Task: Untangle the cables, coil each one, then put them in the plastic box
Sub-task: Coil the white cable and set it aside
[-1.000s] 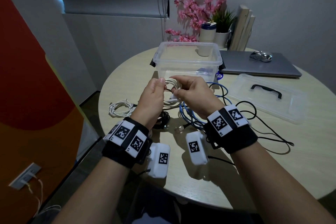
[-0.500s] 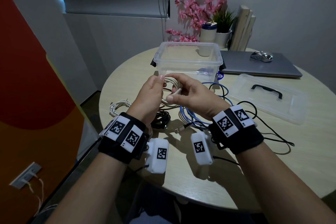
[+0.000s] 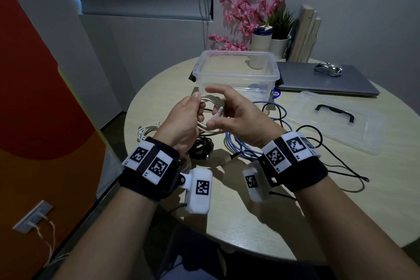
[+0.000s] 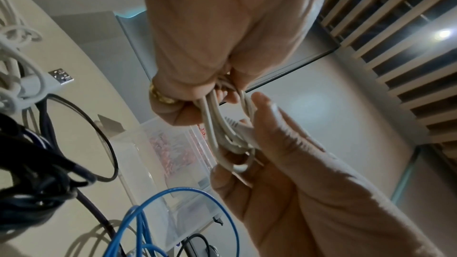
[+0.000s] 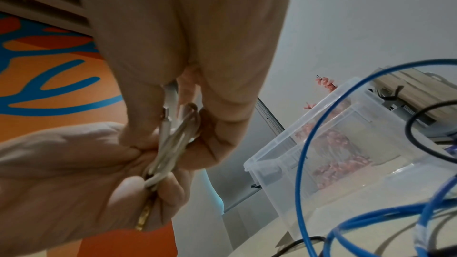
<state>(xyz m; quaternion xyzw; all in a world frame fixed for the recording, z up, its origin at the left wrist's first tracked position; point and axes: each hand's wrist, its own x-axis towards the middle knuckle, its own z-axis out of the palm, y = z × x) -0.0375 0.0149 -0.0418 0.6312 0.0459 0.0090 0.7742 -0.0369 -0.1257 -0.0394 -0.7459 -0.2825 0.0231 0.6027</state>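
Both hands hold a small coil of white cable (image 3: pixel 212 101) in the air, in front of the clear plastic box (image 3: pixel 236 78). My left hand (image 3: pixel 197 107) grips the coil's left side; the left wrist view shows its fingers (image 4: pixel 197 105) curled round the strands. My right hand (image 3: pixel 210 107) holds the cable's plug end (image 3: pixel 217 114) at the coil, with index finger and thumb spread apart. On the table below lie a blue cable (image 3: pixel 238 151), a black bundle (image 3: pixel 202 146) and a second white coil (image 3: pixel 145 130).
The box's lid (image 3: pixel 336 125) with a black handle lies to the right. A loose black cable (image 3: pixel 341 167) runs across the table's right side. Behind the box stand a closed laptop (image 3: pixel 322 83) with a mouse (image 3: pixel 327 68), a cup and flower pots.
The right hand's index finger and thumb have spread away from the coil, and the plug end has come round to the coil's middle. The left hand keeps its grip.
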